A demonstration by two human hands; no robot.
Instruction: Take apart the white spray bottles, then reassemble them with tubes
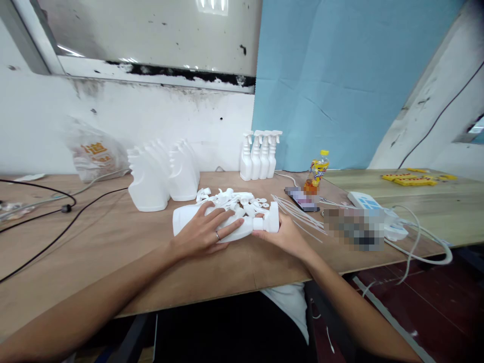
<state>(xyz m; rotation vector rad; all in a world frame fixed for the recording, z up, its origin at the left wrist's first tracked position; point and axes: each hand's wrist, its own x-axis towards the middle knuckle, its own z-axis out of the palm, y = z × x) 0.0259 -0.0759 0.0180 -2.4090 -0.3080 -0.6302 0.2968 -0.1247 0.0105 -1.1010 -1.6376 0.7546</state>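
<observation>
A white spray bottle [183, 218] lies on its side, its base to the left and its neck to the right. My left hand [206, 228], with a ring on one finger, is wrapped over the bottle's body. At the neck, my right hand [285, 237] grips the white trigger sprayer head [271, 219]; some of its fingers are hidden behind it. Just beyond the bottle lies a pile of loose white sprayer parts [245, 197]. Thin white tubes [298, 214] are spread to the right of my right hand.
White bottles without sprayers [149, 186] stand at back left. Several bottles with sprayers [259, 161] stand by the wall. On the right are a drink bottle [317, 171], a phone [302, 199], a power strip [365, 201] and cables. Black cables [68, 207] cross the table's left side.
</observation>
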